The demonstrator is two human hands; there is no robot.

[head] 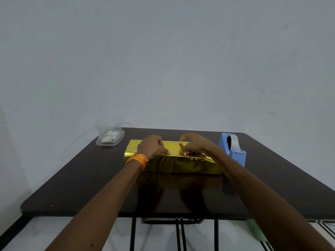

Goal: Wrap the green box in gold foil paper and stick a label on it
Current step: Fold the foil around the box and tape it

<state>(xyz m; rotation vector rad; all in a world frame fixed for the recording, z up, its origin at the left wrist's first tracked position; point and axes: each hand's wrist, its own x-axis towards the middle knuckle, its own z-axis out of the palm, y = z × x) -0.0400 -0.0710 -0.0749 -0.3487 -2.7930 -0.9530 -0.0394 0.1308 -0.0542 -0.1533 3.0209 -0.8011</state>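
Gold-wrapped box (181,164) blocks mid-table. Left hand (152,146) and right hand (194,144) take up the near part of its top, thumbs almost meeting; the far part of the top is open. Blue tape dispenser (233,148) stands just beside the box's right end, and the right forearm crosses in front of it, so that side is tight. Clear plastic container (110,134) sits at the far-left corner, apart from the box, with an open lane between. Dark table (72,178) is open in front and on the left. Wall (163,60) closes off the far edge.

box (181,164) on the table (81,178), container (110,134) behind and left, tape dispenser (233,151) just right
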